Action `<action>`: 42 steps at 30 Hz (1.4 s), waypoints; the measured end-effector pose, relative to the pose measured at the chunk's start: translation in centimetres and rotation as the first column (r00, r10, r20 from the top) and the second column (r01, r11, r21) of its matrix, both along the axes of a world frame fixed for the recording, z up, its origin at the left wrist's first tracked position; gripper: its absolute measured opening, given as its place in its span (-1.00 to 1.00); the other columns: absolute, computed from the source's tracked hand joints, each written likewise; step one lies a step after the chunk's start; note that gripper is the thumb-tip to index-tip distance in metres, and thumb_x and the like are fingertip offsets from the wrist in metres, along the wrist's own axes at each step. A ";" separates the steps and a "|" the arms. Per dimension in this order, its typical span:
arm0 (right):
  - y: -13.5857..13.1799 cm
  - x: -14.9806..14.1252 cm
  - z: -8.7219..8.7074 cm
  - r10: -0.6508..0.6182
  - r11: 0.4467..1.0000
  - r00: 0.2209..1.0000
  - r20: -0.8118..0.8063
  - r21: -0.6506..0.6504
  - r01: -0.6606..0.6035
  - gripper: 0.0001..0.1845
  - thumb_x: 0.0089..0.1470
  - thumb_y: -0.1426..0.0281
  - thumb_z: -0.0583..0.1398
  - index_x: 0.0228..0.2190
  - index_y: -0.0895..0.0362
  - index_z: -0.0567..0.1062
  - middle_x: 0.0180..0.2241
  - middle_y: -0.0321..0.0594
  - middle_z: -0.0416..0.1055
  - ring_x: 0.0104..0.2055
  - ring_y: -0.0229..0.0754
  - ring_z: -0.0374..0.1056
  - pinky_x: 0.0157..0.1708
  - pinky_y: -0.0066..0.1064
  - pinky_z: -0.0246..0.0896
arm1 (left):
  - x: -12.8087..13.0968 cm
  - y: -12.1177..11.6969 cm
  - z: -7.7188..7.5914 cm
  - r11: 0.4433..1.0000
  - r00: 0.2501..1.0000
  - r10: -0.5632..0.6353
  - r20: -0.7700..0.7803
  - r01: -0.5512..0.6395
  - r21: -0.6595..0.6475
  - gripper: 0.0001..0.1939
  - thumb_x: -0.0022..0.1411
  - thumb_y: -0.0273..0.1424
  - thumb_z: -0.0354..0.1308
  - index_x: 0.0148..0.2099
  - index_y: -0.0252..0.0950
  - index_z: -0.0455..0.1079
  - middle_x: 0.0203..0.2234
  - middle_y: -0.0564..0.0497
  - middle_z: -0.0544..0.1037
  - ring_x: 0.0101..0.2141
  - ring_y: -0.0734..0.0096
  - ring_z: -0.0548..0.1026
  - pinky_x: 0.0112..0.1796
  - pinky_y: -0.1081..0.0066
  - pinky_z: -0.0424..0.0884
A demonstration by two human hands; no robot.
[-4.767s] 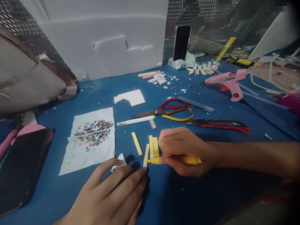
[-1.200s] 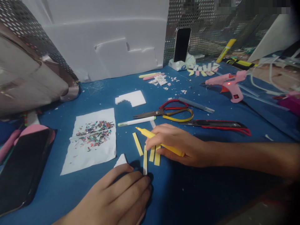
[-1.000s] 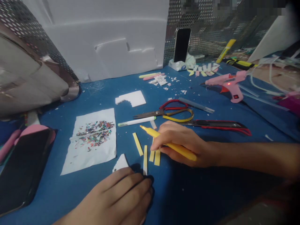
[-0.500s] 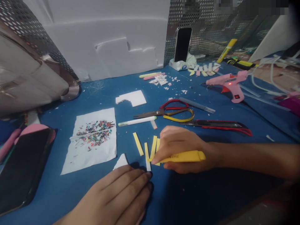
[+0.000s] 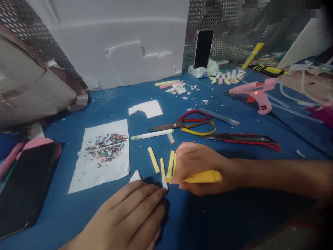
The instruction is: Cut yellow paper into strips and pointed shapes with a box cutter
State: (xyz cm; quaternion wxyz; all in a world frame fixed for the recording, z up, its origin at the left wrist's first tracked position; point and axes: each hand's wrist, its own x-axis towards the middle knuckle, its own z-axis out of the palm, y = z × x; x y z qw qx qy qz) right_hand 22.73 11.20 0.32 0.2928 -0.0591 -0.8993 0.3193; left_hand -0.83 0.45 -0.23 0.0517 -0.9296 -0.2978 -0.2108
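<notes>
L hand (image 5: 130,211), open, palm down, has fingertips at the white near end of 1 part-yellow strip (image 5: 162,168) on the blue table (image 5: 208,222). Strip looks light, stiffish, prob. snappable; best pinned at that end. Long axis runs away from wearer, far tip slightly L. R hand (image 5: 200,163) grips yellow marker (image 5: 201,176), nib at strip.
</notes>
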 end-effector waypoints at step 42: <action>-0.1 0.2 -0.1 -0.096 0.995 0.993 0.072 -0.027 0.098 -0.88 0.19 0.37 0.15 -0.28 0.15 0.46 -0.34 -0.22 0.48 -0.27 -0.23 0.30 -0.14 -0.33 0.14 | 0.2 0.0 -0.4 1.000 1.000 0.012 0.021 -0.012 0.021 -0.73 0.33 -0.47 -0.04 -0.11 -0.29 0.50 -0.09 0.04 0.57 -0.09 0.38 0.50 0.17 0.28 0.16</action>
